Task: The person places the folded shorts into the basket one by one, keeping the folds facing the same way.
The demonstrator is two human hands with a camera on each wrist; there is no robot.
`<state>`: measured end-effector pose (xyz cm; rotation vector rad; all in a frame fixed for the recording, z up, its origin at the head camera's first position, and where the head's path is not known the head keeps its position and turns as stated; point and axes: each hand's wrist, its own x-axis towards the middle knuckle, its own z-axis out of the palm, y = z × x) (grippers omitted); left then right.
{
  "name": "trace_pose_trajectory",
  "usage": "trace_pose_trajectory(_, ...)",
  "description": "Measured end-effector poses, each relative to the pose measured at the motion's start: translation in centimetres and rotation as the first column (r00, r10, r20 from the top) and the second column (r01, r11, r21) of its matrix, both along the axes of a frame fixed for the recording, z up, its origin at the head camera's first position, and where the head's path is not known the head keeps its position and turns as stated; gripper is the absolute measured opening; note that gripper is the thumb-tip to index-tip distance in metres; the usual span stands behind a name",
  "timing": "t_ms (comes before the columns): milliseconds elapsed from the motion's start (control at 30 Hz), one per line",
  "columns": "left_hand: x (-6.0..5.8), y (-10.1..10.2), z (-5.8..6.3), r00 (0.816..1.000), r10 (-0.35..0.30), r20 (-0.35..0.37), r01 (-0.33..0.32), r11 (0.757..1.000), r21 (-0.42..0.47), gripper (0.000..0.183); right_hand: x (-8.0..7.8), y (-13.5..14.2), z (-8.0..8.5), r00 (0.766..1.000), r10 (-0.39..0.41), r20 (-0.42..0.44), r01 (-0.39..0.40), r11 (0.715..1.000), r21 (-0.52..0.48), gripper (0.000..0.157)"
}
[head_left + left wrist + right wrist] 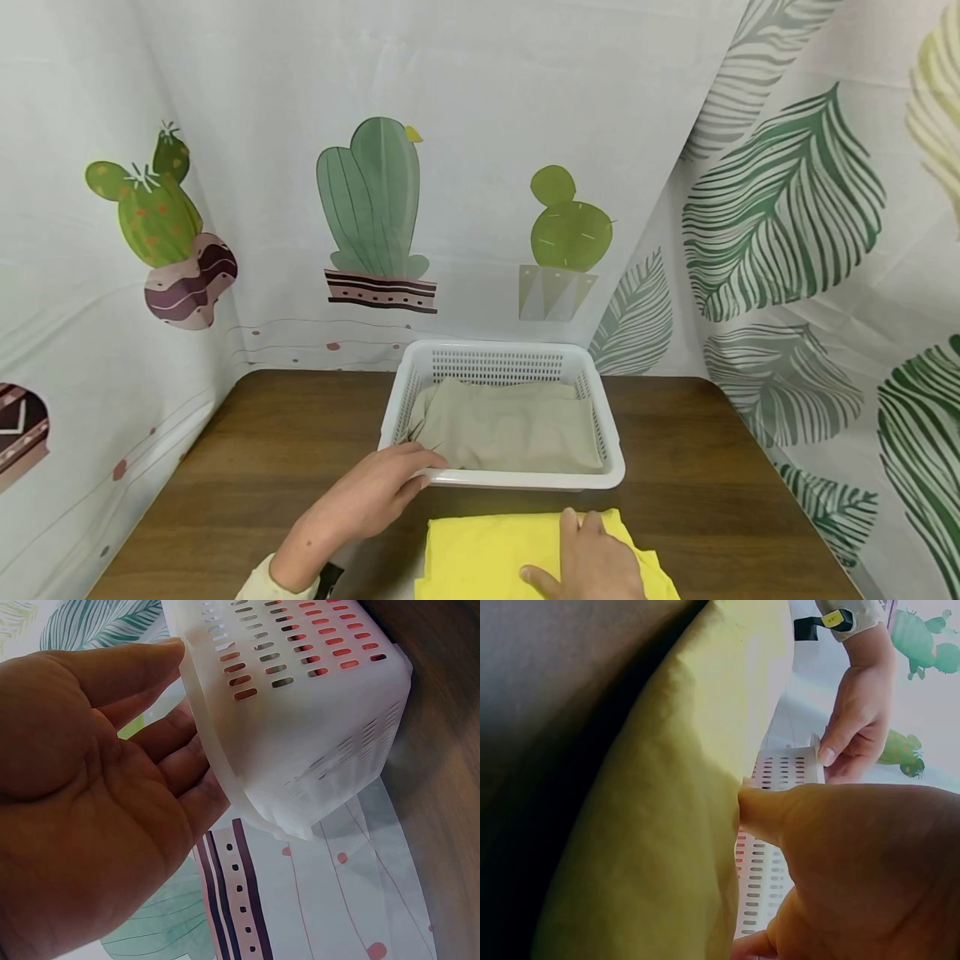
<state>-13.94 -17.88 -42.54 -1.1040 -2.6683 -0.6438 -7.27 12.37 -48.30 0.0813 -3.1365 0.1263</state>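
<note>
My left hand (382, 492) holds the near left part of the rim of a white plastic basket (517, 481). In the left wrist view its thumb lies against the outside of the basket wall (300, 765), and the fingers reach over the rim. Inside lies a folded beige cloth (510, 429); something reddish shows through the slots. Nearer me, a folded yellow cloth (487, 550) is on the table. My right hand (600, 562) rests on its right part, thumb spread to the left. The right wrist view shows the thumb touching the yellow cloth (667, 787).
The brown wooden table (300, 417) carries the basket near its far edge. A white curtain (480, 83) printed with cacti and leaves hangs behind and along both sides. A black strap (328, 579) is at my left wrist.
</note>
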Motion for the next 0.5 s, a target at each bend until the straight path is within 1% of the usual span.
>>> trace_pose_trajectory(167,-0.1,0.0,-0.1,1.0,-0.004,-0.004,0.004,1.0,0.003,0.031,0.1,-0.3,-0.1,1.0,0.013,-0.022,-0.013,1.0,0.016,0.086)
trace_pose_trajectory(267,-0.2,0.1,-0.1,1.0,-0.004,0.0,0.004,1.0,0.001,0.031,0.1,-0.6,0.0,1.0,0.013,-0.021,-0.013,1.0,0.025,0.086)
trace_pose_trajectory(433,-0.2,0.0,0.0,1.0,0.003,0.001,-0.003,1.0,-0.013,0.031,-0.1,-1.2,0.3,0.996,-0.015,0.089,0.01,0.999,0.053,0.09)
trace_pose_trajectory(500,-0.2,0.1,0.0,1.0,0.005,0.002,-0.005,1.0,-0.017,0.031,-0.1,-1.3,0.3,0.996,-0.014,0.087,0.01,0.999,0.05,0.09)
